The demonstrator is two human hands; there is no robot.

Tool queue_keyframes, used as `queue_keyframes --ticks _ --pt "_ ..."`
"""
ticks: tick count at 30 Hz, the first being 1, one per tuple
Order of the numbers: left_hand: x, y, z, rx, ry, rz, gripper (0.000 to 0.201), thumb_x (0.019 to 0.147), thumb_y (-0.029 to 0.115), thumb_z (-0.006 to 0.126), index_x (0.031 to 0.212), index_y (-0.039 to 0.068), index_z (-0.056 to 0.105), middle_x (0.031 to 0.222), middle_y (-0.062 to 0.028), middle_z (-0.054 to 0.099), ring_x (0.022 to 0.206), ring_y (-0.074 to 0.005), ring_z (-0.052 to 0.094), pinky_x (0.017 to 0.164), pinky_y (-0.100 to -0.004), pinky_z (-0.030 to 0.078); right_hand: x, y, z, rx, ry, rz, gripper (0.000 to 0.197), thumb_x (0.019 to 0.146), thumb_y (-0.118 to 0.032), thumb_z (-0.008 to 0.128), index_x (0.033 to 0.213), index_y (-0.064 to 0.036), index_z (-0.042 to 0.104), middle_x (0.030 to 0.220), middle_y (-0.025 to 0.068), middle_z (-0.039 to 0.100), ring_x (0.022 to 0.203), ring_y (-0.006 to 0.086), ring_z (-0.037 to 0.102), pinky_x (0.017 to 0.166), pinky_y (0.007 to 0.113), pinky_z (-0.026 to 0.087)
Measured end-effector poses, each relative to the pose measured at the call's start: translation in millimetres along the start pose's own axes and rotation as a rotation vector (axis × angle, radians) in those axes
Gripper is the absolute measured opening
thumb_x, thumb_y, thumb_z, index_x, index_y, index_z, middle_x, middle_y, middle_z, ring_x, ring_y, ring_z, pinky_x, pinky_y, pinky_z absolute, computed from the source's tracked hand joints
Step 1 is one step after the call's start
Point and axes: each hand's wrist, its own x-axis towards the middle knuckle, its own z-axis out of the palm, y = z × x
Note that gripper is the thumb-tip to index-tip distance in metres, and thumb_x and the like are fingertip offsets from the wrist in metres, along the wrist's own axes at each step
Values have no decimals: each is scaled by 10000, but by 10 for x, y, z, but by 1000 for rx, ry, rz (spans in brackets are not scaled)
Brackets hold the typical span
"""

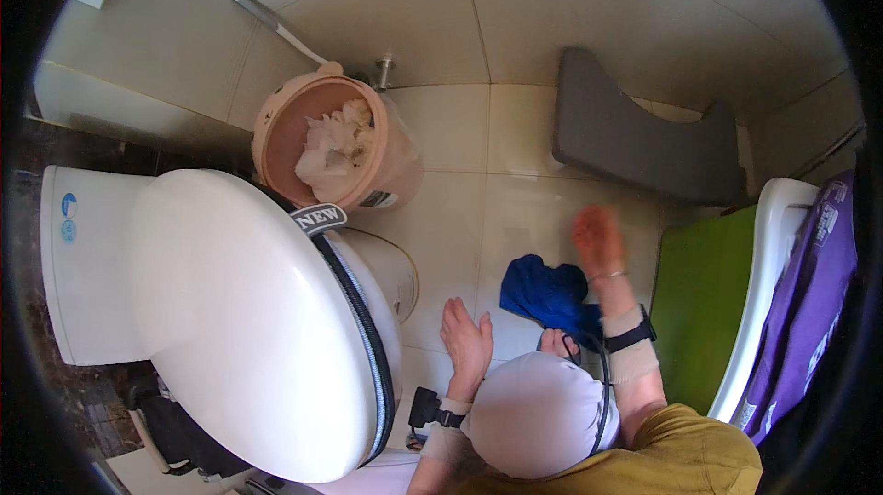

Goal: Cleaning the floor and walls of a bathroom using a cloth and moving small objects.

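My left hand (pixel 467 345) hangs over the tiled floor beside the toilet (pixel 253 325), fingers stretched out and thumb apart, holding nothing I can see. To its right a crumpled dark blue cloth (pixel 544 294) lies on the floor. My right hand (pixel 600 242) is just past the cloth's right side, smeared by motion, so its fingers do not show clearly. Black straps wrap both my wrists. My knee (pixel 538 414), in pale cloth, hides part of the floor, and some toes (pixel 557 345) show beyond it.
A pink waste bin (pixel 276 141) with crumpled tissue stands left, near a long-handled brush (pixel 276 26). A grey curved stool (pixel 644 136) leans by the far wall. At right are a green panel (pixel 701 311), a white rim (pixel 768 283) and a purple package (pixel 800 302).
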Motion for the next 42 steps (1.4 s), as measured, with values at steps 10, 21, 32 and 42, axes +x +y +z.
queue_keyframes --ticks 10,21,32,42 --pt "-247 -277 166 20 -96 -89 574 803 226 580 1234 -83 361 1269 -290 354 1154 -425 385 941 -492 326 158 795 2798 -1422 -1037 -1055 392 718 -58 635 1084 -136 516 1135 59 503 816 277 596 679 347 513" --pt "-246 -278 202 -27 -66 -86 551 807 221 574 1220 -86 377 1264 -288 355 1156 -430 379 951 -493 318 205 717 2698 -1627 -1001 -1177 230 711 -109 598 922 -145 514 928 56 503 797 275 574 676 374 497" --pt "-205 -270 316 37 -91 -23 557 811 195 568 1230 -102 354 1269 -306 333 1156 -444 365 956 -498 307 151 -415 1972 -1718 -549 -1179 306 726 -53 643 1005 -105 528 1069 64 532 888 287 587 754 357 506" --pt "-43 -393 206 154 9 27 617 771 176 601 1242 -118 331 1293 -337 301 1213 -470 290 1007 -510 248 -847 109 55 -1984 -860 -410 383 641 -157 714 1014 -158 625 1088 86 522 1046 303 460 877 399 405"
